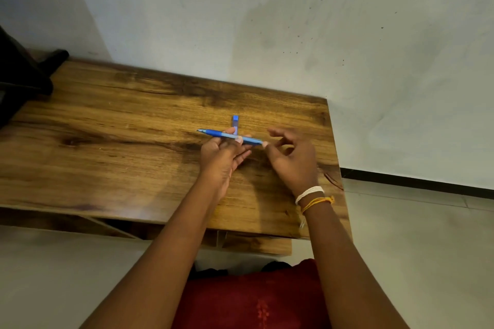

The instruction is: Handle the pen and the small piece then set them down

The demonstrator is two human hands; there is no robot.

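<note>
Head view: one wooden table (112, 141) fills the middle of the frame, its top a warm brown with dark grain streaks and a knot toward the left, set against a pale wall (294, 21) speckled with small dark marks. A light tiled floor (427, 235) shows on the right and below, with a dark skirting strip along the wall's foot. At the left edge stands one dark object (18, 72), too cut off to identify. At the bottom, a red garment (248, 299) covers the person's lap.

Two bare forearms reach over the table. The left hand (222, 155) is turned palm-up, its fingers curled lightly round the middle of one blue pen (230, 137), holding it just above the tabletop. The right hand (291, 157) has thumb and forefinger brought together at the pen's right end, pinching or touching its tip; the other fingers are loosely curled. On the right wrist sit two thread bands, one white (310, 192) and one orange (316, 201).

The pen is slim, lying nearly level, point to the left, with a solid blue front section and a paler translucent barrel. One pen cap (235, 121), clear with a blue end, lies on the table just behind the pen.
</note>
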